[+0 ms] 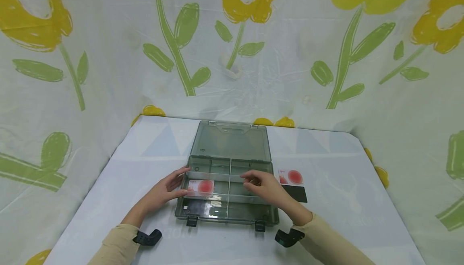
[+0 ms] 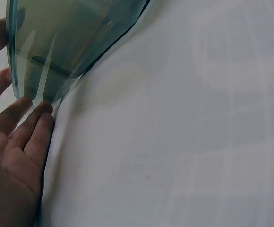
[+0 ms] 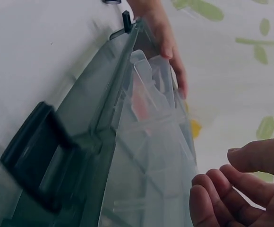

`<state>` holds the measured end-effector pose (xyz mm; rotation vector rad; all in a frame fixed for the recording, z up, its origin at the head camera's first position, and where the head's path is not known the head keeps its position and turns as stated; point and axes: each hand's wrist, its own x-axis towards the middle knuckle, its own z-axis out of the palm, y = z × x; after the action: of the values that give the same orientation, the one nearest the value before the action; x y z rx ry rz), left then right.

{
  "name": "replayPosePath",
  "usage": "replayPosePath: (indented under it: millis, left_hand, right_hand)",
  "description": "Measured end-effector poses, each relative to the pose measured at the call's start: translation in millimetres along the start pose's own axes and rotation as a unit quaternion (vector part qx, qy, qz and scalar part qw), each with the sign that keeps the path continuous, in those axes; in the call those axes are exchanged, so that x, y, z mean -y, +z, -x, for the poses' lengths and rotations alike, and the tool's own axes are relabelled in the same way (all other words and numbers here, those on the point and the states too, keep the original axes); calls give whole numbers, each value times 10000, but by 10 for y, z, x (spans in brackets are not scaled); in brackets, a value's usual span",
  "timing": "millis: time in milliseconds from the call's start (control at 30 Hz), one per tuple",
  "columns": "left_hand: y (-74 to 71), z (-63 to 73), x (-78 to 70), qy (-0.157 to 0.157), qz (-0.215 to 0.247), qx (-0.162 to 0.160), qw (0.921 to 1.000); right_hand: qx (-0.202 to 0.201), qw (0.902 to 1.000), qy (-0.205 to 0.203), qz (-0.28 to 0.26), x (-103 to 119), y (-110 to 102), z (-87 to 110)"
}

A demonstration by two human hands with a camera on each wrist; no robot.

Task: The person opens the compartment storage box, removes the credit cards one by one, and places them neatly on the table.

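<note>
A translucent grey-green compartment box (image 1: 250, 212) lies on the table with its lid (image 1: 232, 140) folded back. Clear dividers (image 1: 250, 199) split its inside. A white card with a red round print (image 1: 205, 186) lies in the middle left compartment, and a dark card (image 1: 195, 208) in the front left one. My left hand (image 1: 166, 188) rests its extended fingers against the box's left side, also visible in the left wrist view. Over the middle right compartment hovers my right hand (image 1: 266, 186); its fingers bend loosely, with nothing seen between them in the right wrist view.
Right of the box lie another red-printed card (image 1: 291, 177) and a black card (image 1: 296, 193), partly behind my right forearm. Two latches (image 1: 259, 226) stick out at the box's front. A flower-printed curtain (image 1: 282, 75) surrounds the white table (image 1: 337, 216).
</note>
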<state>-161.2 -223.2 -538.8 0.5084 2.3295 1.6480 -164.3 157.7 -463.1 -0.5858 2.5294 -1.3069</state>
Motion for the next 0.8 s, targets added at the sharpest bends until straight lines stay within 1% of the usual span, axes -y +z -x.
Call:
replayPosePath:
  millis: [267,400,500,633,800]
  left_hand:
    - [-8,4,2,3,53,19,10000]
    - [-8,4,-2,-1,-3,21,10000]
    - [-6,3,-3,13,-8,20,10000]
    - [0,0,-2,25,21,14,10000]
    - [6,-6,-10,11,50,10,10000]
  right_hand:
    - [329,9994,-48,-103,117,143,-212]
    - [560,9978,17,-363,163,197,-287]
    - [724,9950,112,-685,181,231,-340]
    - [846,9916,162,-962,224,269,-406]
    - [1021,9909,175,-857,318,318,-470]
